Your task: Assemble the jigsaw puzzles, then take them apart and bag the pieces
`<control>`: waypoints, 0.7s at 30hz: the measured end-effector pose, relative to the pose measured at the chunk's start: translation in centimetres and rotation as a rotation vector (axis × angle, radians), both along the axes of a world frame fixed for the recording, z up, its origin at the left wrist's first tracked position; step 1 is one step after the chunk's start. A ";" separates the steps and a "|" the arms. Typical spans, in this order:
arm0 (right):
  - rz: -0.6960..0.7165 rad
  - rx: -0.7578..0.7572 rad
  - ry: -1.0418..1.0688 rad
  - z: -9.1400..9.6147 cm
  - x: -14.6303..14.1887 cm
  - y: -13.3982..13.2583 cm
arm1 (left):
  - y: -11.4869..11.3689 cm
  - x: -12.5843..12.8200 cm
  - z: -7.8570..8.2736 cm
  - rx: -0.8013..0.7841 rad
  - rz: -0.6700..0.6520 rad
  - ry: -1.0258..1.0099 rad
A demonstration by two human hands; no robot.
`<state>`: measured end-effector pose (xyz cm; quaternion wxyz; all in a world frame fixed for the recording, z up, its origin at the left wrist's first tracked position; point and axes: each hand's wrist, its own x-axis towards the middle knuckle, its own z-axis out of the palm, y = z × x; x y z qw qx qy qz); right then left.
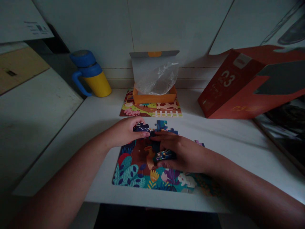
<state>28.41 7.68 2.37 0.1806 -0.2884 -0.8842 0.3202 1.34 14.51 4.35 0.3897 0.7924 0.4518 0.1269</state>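
A partly joined jigsaw puzzle (133, 171) with plants, flowers and a white rabbit lies flat on the white table. Over its upper left part, my left hand (130, 130) is closed around a small stack of dark puzzle pieces (141, 127). My right hand (176, 149) is curled over the middle of the puzzle, with puzzle pieces (165, 155) gripped between thumb and fingers. Its outstretched fingertips reach a dark spot beside the left thumb. A blue puzzle piece (162, 124) sticks up at the puzzle's top edge. The right hand hides part of the picture.
Behind the puzzle, an open orange box (154, 98) with a clear plastic bag (158, 79) stands on a farm picture (138, 110). A blue and yellow flask (95, 76) is at the back left, a large red box (228, 84) at the right. A wall closes off the back.
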 end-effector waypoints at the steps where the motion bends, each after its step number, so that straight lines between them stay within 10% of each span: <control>1: 0.005 0.008 0.002 0.0 0.0 0.0 | 0.0 0.0 0.0 -0.001 0.002 0.003; 21: 0.116 -0.025 0.052 0.9 -0.4 -0.2 | 0.1 0.0 0.1 0.017 -0.004 0.014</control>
